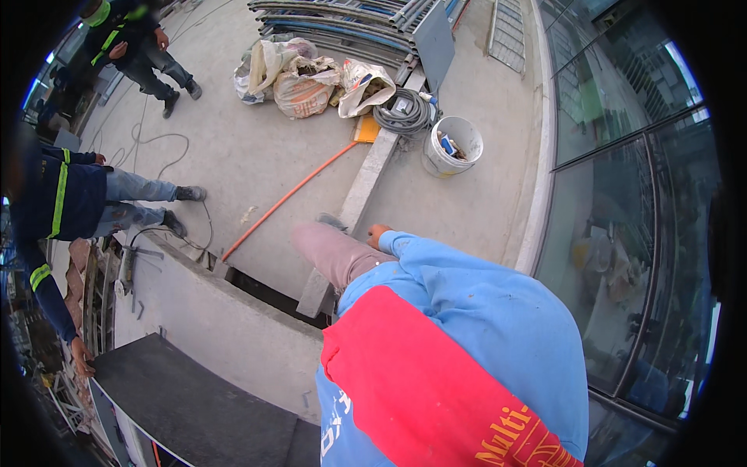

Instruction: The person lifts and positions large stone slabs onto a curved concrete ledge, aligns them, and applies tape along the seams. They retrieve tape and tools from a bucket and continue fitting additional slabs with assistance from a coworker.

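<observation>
Neither my left hand nor my right hand shows. Close below me, a person in a blue long-sleeved top (482,327), seen from behind with a red cloth (405,366) over the upper back, bends over a concrete ledge (366,175). That person's hand (379,235) hangs beside a mauve trouser leg (331,253). A dark flat board (202,389) lies at lower left, beside a low concrete wall (194,311). A co-worker in a dark reflective-striped top (74,194) has a hand (82,354) at the board's corner.
Another worker (144,62) stands at upper left. Filled sacks (307,86), stacked scaffold frames (334,23), coiled hose (401,117) and a white bucket (451,152) are ahead. An orange hose (284,202) crosses the floor by a dark gap (264,288). Glass panels (615,233) line the right.
</observation>
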